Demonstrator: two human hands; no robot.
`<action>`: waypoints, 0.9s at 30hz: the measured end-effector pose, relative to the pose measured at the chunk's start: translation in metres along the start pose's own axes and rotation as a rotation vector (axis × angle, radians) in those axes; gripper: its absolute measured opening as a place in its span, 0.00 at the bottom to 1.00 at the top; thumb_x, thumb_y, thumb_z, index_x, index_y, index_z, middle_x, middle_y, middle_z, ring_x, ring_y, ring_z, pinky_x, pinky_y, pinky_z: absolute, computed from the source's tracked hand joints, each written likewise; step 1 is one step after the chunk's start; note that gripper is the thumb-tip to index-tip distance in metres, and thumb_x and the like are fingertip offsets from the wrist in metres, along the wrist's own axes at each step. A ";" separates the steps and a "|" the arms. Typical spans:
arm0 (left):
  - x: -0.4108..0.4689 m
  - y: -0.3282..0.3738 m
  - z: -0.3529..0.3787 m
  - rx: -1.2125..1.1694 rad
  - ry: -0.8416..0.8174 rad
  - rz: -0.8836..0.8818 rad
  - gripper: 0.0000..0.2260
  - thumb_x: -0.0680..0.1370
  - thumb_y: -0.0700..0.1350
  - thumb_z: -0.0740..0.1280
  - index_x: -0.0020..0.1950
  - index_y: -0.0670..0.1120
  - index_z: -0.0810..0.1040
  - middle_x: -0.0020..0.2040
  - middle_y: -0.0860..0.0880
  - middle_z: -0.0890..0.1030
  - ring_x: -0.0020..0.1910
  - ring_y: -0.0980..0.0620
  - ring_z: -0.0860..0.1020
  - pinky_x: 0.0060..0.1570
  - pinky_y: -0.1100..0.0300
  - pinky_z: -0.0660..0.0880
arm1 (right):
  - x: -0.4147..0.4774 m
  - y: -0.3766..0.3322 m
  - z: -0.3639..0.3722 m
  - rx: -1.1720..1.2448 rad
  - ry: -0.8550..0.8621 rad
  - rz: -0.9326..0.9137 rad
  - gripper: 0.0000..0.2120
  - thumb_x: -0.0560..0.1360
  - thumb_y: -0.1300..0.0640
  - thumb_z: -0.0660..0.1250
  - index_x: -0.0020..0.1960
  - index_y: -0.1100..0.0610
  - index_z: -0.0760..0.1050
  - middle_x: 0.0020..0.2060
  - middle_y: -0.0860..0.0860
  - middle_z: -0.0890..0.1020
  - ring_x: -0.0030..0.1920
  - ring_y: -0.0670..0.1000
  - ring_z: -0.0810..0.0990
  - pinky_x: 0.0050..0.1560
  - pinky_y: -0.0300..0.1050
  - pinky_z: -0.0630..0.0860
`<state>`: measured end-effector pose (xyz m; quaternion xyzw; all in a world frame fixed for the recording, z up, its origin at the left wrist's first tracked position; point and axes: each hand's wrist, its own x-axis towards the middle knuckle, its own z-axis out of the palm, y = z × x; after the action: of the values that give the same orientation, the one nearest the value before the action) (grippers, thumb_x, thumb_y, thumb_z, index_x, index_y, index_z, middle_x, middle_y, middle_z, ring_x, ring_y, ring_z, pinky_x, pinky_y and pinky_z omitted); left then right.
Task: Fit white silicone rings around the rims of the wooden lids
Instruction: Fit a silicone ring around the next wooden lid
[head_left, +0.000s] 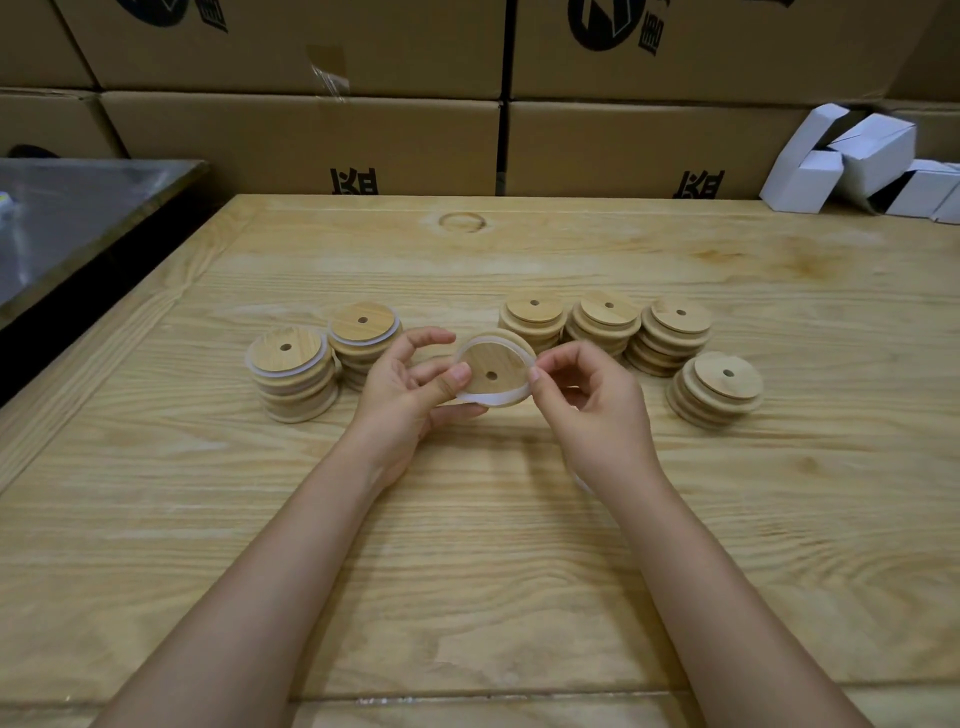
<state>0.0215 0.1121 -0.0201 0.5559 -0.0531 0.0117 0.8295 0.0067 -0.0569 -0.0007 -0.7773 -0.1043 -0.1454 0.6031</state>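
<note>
Head view: bench (467, 571), pale wood w/ visible grain, carries all parts; left hand (410, 387) and right hand (587, 400) meet at bench centre, forearms entering from the near edge; left grip holds one wooden lid (491, 371), thumb tip pressed on the lid face near its left edge, other fingers curled under and behind; lid tilted toward the camera, stepped side up, small centre hole visible; white silicone ring (493, 399) lies around the lid's step, thin along the far arc, wider and looser-looking along the near arc; full seating cannot be confirmed; right grip narrow, thumb and forefinger pinching the ring at the lid's right edge, remaining fingers loosely curled; ringed stacks (293, 374), qty 2, stand just left of the left hand, top lids showing white bands at the rim; bare stacks (675, 332), qty 4, stand behind and right of the right hand, three in a row and one nearer, approx. level w/ the hands; dark tray (78, 208) sits beyond the bench's left edge; cardboard boxes (301, 140) form a wall behind the bench; white cartons (852, 156) piled at far right, some w/ open ends.
</note>
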 end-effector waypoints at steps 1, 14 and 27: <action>0.000 0.000 0.000 0.014 -0.022 -0.003 0.17 0.67 0.38 0.69 0.55 0.47 0.73 0.42 0.43 0.83 0.40 0.49 0.83 0.34 0.57 0.80 | -0.001 -0.001 0.001 -0.018 0.006 -0.013 0.10 0.73 0.62 0.68 0.39 0.49 0.74 0.35 0.43 0.79 0.38 0.42 0.78 0.42 0.41 0.75; -0.008 -0.009 0.019 0.096 -0.115 -0.031 0.14 0.67 0.39 0.69 0.51 0.43 0.72 0.47 0.44 0.79 0.42 0.51 0.80 0.41 0.49 0.81 | -0.006 -0.001 0.007 -0.281 0.023 -0.184 0.04 0.73 0.58 0.69 0.44 0.54 0.73 0.39 0.44 0.77 0.39 0.39 0.74 0.41 0.30 0.68; -0.005 -0.012 0.015 0.049 -0.126 -0.023 0.11 0.73 0.33 0.63 0.52 0.43 0.69 0.48 0.44 0.78 0.43 0.52 0.81 0.45 0.54 0.80 | -0.001 0.001 0.006 0.012 0.043 0.085 0.09 0.72 0.62 0.71 0.36 0.51 0.76 0.36 0.47 0.83 0.37 0.46 0.80 0.42 0.42 0.78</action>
<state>0.0164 0.0938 -0.0265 0.5764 -0.0986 -0.0318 0.8106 0.0065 -0.0513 -0.0039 -0.7740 -0.0592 -0.1355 0.6156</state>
